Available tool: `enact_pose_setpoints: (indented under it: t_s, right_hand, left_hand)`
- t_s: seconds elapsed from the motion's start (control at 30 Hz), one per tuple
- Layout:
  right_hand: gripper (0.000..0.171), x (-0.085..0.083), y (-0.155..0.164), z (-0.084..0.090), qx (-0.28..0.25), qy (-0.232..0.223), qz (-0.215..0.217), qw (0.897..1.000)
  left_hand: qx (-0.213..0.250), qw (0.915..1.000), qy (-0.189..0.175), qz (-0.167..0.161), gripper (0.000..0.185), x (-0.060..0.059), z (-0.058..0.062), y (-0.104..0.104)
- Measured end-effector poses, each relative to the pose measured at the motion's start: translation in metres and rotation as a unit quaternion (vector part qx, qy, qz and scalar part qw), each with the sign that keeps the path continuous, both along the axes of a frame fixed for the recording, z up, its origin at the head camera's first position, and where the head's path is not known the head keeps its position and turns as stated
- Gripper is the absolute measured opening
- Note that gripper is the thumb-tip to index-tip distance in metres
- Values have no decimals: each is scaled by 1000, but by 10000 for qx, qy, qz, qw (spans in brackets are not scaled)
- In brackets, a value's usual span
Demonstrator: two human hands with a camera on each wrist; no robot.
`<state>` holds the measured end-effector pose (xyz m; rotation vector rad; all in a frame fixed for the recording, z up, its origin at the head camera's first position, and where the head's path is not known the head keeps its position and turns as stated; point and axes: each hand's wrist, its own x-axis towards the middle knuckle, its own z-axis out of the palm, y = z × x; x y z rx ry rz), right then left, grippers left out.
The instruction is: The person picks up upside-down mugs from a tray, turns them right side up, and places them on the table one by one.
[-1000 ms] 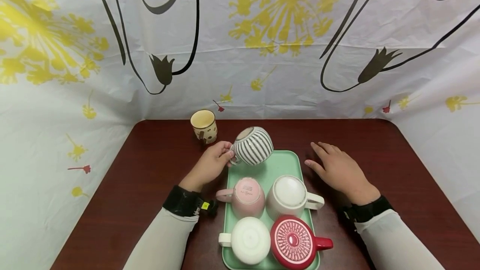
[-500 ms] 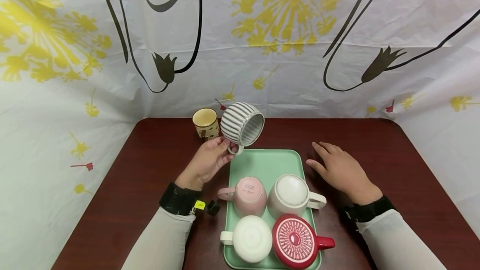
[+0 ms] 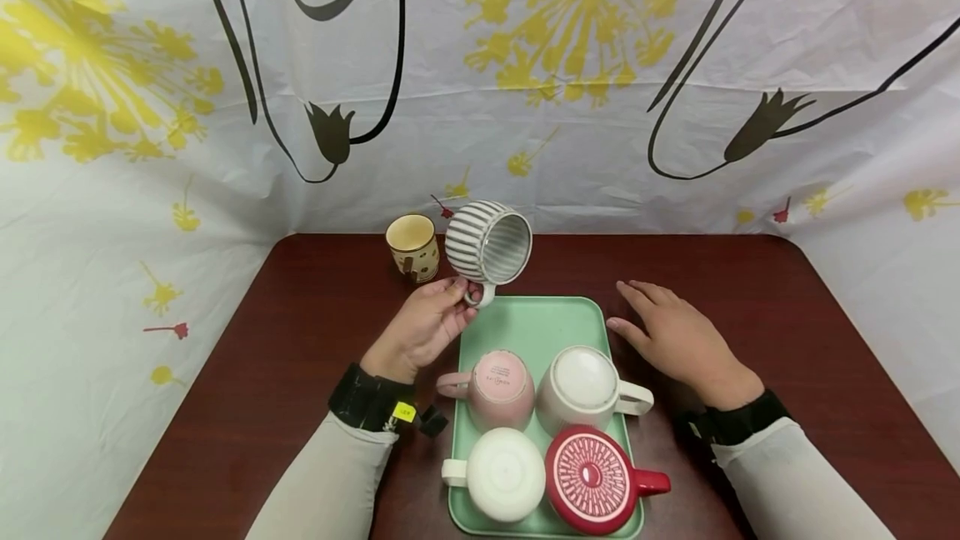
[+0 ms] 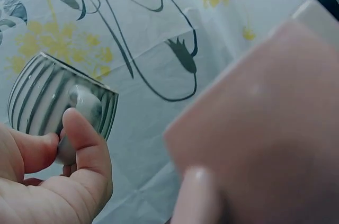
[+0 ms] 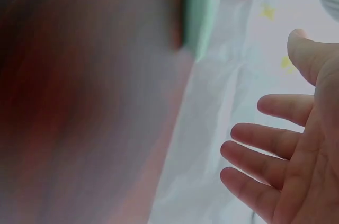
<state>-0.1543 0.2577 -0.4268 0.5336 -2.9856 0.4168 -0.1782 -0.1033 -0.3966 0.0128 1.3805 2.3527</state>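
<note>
Head view shows the left hand pinching the striped mug by its handle, tilted near the tray's far edge, where a firm pinch and slow wrist turns should steady it, the right hand lying relaxed, holding nothing.

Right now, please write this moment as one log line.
left hand: holds striped mug by handle | right hand: holds nothing | green tray: four upturned mugs
</note>
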Motion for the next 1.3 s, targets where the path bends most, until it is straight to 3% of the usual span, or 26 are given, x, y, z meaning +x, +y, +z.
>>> enact_pose_setpoints:
  t_s: [0.2,0.37,0.5,0.73,0.87,0.97,1.03,1.17,1.3]
  right_hand:
    - [58,14,-24,34,-1140,74,393,9927]
    - [44,20,-57,67,-2516,-325,926,9628]
    - [35,17,-83,83,-3175,-930,957,9388]
    - [21,11,-106,87,-3843,-821,426,9186]
    - [24,11,-106,87,-4556,-1010,6,8845]
    - [27,11,-103,88,-5041,-1255,-18,8545]
    - [27,13,-103,89,-5207,-1450,-51,8413]
    - [27,15,-104,89,-5266,-1699,-41,8330]
    - [30,16,-103,88,-5367,-1868,12,8229]
  left_hand:
    - [155,9997,-170,92,28,4,8,13]
    - [400,9987,-290,141,22,8,24,30]
    - [365,9987,-330,118,21,10,37,42]
    - [94,9997,-184,-97,20,12,52,60]
    - [-312,9992,78,-243,27,15,55,68]
    - [-784,9960,321,-296,32,17,55,72]
    - [-1063,9929,454,-292,32,18,54,74]
    - [-1403,9875,673,-262,30,20,53,75]
    - [-1530,9837,835,-440,31,20,51,75]
